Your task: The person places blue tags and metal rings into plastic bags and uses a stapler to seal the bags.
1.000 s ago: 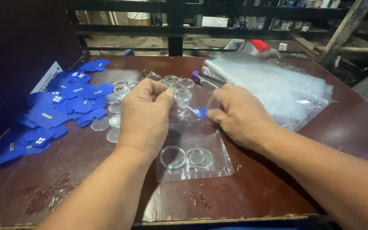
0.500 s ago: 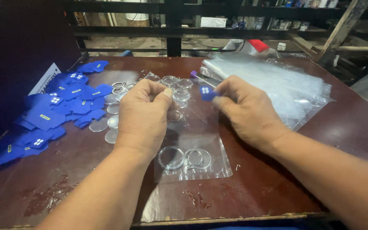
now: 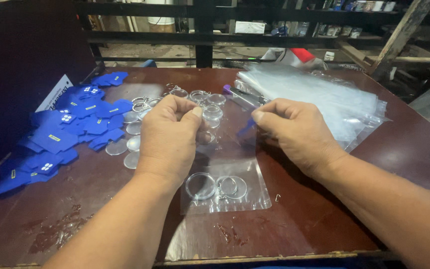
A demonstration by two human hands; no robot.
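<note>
Over worktop (image 3: 384, 164): left hand (image 3: 167, 137) and right hand (image 3: 294, 132) both pinching top edge of limp, slippery clear bag (image 3: 225, 169), probably best gripped by corners.

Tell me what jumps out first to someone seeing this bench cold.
Both hands meet mid-table: the left hand and right hand hold open a clear plastic bag with round clear discs inside. A heap of blue shirt-shaped pieces lies at the left edge. A stack of clear bags sits at the far right.
</note>
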